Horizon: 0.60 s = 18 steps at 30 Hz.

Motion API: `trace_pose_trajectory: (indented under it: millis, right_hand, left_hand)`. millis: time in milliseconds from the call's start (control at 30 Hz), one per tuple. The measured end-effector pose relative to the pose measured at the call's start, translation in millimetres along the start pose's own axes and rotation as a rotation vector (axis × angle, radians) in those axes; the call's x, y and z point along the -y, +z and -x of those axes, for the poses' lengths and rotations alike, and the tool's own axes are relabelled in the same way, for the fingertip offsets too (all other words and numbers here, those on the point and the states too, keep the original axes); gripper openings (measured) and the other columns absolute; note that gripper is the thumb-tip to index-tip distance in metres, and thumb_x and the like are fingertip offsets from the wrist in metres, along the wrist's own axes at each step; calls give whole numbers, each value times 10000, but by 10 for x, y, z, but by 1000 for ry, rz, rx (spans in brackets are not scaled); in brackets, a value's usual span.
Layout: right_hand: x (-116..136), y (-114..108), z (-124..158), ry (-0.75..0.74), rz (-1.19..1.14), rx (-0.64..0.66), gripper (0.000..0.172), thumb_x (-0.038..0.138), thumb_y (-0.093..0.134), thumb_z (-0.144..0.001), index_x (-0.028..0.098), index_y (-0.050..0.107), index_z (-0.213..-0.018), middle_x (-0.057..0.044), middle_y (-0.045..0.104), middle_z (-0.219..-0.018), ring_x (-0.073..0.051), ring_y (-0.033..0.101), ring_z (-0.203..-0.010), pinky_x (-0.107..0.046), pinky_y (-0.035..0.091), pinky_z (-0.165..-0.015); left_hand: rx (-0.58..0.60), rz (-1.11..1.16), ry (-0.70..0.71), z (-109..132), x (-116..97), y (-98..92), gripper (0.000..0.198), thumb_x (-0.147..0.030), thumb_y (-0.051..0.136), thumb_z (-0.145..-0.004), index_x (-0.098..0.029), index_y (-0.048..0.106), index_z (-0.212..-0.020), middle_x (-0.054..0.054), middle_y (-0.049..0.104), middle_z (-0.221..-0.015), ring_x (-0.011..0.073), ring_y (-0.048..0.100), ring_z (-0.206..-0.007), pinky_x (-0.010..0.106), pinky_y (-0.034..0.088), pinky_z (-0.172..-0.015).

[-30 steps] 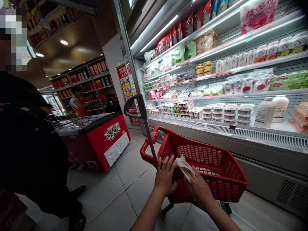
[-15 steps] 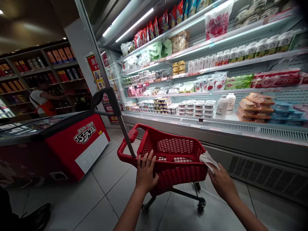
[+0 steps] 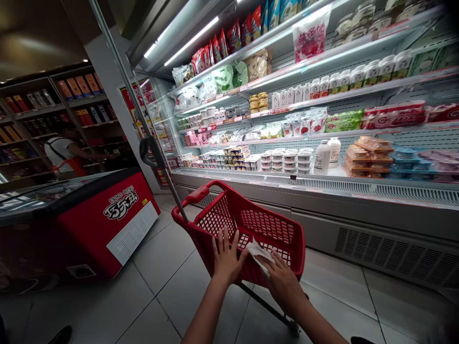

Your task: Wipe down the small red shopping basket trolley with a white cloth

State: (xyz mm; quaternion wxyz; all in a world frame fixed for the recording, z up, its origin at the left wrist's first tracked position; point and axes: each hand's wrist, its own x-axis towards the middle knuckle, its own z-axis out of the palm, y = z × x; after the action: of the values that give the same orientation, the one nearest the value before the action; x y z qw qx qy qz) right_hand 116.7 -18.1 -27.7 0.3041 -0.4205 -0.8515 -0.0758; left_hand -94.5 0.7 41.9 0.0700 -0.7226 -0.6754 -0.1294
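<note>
A red plastic shopping cart (image 3: 296, 243) stands in front of me, its mesh basket tilted in view and holding nothing that I can see. My left hand (image 3: 226, 262) rests on the near rim with its fingers spread. Just right of it, my right hand (image 3: 285, 286) presses a crumpled white wipe (image 3: 258, 253) against the same rim. A grey metal pole (image 3: 171, 184) with a black grip (image 3: 153, 152) rises at the cart's handle end, beside the red handle (image 3: 198, 195).
Behind the cart runs a lit refrigerated display (image 3: 287, 179) stocked with tubs, bottles and bags. To the left stands a red chest freezer (image 3: 118, 229). Past it, a person (image 3: 66, 153) in an orange apron reaches toward shelves (image 3: 43, 110). Grey tiles cover the floor (image 3: 165, 296).
My right hand has slid the wipe leftward along the near rim from the right corner, close to my left hand. The cart has turned, and my left hand has shifted slightly right.
</note>
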Motion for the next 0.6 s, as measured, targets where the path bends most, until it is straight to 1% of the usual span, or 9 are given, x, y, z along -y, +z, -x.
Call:
trace_pose_trajectory:
  millis: [33, 67, 133, 267, 333, 400, 500, 567, 600]
  right_hand:
    - [27, 6, 20, -11, -4, 14, 557, 188, 475, -973, 219, 504, -1529, -55, 610, -1475, -291, 525, -1392, -484, 468, -1151]
    - [43, -1, 58, -16, -5, 27, 563, 187, 479, -969, 217, 501, -1531, -51, 602, -1484, -297, 529, -1389, -484, 477, -1145]
    - [38, -54, 199, -6, -5, 44, 590, 178, 476, -963, 218, 471, -1552, -44, 572, -1514, -305, 517, -1400, -483, 492, -1134]
    - [-125, -321, 618, -29, -25, 85, 645, 204, 465, -996, 272, 327, -1622, -14, 507, -1566, -281, 507, -1416, -448, 523, -1109]
    - [-247, -473, 742, -57, -32, 115, 616, 241, 474, -1017, 318, 340, -1614, 9, 541, -1538, -269, 523, -1405, -429, 540, -1090]
    - [-325, -570, 733, -62, -40, 137, 577, 264, 487, -1027, 349, 387, -1589, 17, 580, -1504, -261, 531, -1400, -434, 527, -1106]
    - [-269, -559, 555, -67, -64, 128, 566, 235, 509, -1014, 324, 430, -1567, -22, 626, -1458, -253, 563, -1368, -471, 474, -1160]
    - [-150, -484, 452, -92, -74, 106, 590, 193, 530, -985, 269, 442, -1563, -59, 633, -1448, -253, 578, -1350, -468, 474, -1160]
    - [-98, -446, 430, -111, -74, 98, 606, 176, 538, -969, 243, 442, -1563, -73, 625, -1456, -255, 575, -1353, -458, 482, -1154]
  left_hand:
    - [-5, 22, 20, 53, -68, 72, 697, -661, 351, -1012, -381, 218, -1636, -1, 108, -1739, 324, 15, -1604, 624, 95, -1270]
    - [-22, 36, 9, 105, -119, 132, 689, -653, 334, -1020, -379, 204, -1639, 4, 73, -1743, 324, -1, -1603, 620, 111, -1269]
    - [-45, 55, -7, 181, -152, 203, 686, -640, 311, -1032, -357, 193, -1645, 28, 33, -1744, 325, -16, -1602, 623, 113, -1265]
    - [-62, 69, -4, 161, -2, 207, 778, -665, 367, -1008, -257, 212, -1652, 107, 66, -1738, 336, 2, -1602, 656, 65, -1254]
    - [-85, 76, -13, 108, 70, 200, 818, -652, 419, -991, -199, 234, -1646, 143, 71, -1733, 350, 5, -1600, 664, 52, -1250]
    - [-119, 78, -41, 80, 58, 218, 813, -584, 468, -983, -149, 256, -1636, 169, 64, -1729, 369, -5, -1596, 670, 55, -1248]
    - [-139, 86, -21, 139, -139, 292, 851, -506, 559, -938, -108, 262, -1629, 193, 60, -1724, 402, -14, -1589, 669, 87, -1251]
    - [-115, 110, 64, 236, -319, 352, 897, -512, 603, -913, -143, 234, -1642, 181, 52, -1727, 412, 5, -1587, 665, 126, -1251]
    - [-106, 127, 99, 288, -395, 374, 879, -499, 596, -923, -175, 219, -1649, 159, 44, -1732, 411, 5, -1587, 662, 154, -1249]
